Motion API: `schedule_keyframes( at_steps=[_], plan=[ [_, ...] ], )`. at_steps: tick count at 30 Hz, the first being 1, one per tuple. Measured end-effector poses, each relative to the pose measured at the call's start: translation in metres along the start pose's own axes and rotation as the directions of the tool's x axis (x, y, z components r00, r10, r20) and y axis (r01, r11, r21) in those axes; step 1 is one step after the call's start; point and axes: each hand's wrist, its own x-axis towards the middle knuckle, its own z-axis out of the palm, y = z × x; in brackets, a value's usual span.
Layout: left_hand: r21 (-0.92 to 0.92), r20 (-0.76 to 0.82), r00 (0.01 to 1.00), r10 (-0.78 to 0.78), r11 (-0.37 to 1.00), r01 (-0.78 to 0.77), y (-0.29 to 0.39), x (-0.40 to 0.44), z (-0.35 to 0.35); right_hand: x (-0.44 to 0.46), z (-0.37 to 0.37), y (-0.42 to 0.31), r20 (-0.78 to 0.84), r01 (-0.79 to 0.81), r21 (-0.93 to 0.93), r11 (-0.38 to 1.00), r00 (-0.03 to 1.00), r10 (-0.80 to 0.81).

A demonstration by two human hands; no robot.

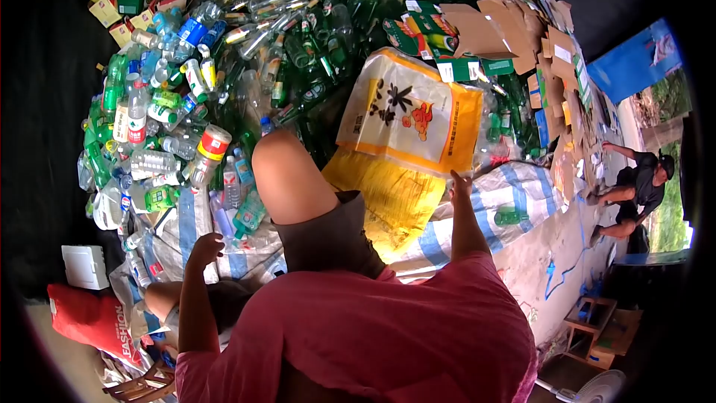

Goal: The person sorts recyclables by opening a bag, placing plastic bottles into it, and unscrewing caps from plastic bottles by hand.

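My right hand (pixel 461 186) is closed on the lower right corner of a white and yellow woven sack (pixel 377 112) with black characters and an orange print. The sack's plain yellow part (pixel 395 201) spreads below, next to my raised knee. On the other side, my left hand (pixel 207 248) hangs above a striped tarp with its fingers loosely curled and apart, and nothing shows in it. Nearest to it are a green-tinted plastic bottle (pixel 250 213) and a clear bottle (pixel 231 183). A jar with a red and yellow label (pixel 210 153) lies farther up.
Green glass bottles (pixel 313 52) are heaped ahead, with plastic bottles (pixel 153 160) at the left. Flattened cardboard (pixel 485 26) lies at the upper right. A blue and white striped tarp (pixel 514 186) runs beneath. Another person (pixel 641 190) sits far right; a fan (pixel 600 388) stands lower right.
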Motion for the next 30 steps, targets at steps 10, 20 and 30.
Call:
schedule_keyframes(
  at_steps=[10, 20, 30],
  plan=[
    [0.000, -0.018, 1.000, 0.015, 1.000, -0.015, -0.002, -0.010, -0.009, 0.021, 0.027, -0.042, 0.152, -0.005, 0.110, 0.994, 0.988, -0.012],
    [0.534, -0.194, 0.735, 0.649, 0.699, -0.476, 0.120, -0.059, -0.100, -0.161, 0.076, -0.205, 0.637, -0.299, 0.758, 0.580, 0.533, -0.557],
    [0.550, -0.325, 0.850, 0.414, 0.814, -0.186, 0.071, -0.041, -0.124, -0.332, 0.338, -0.355, 0.732, -0.557, 0.394, 0.731, -0.290, -0.617]
  ],
)
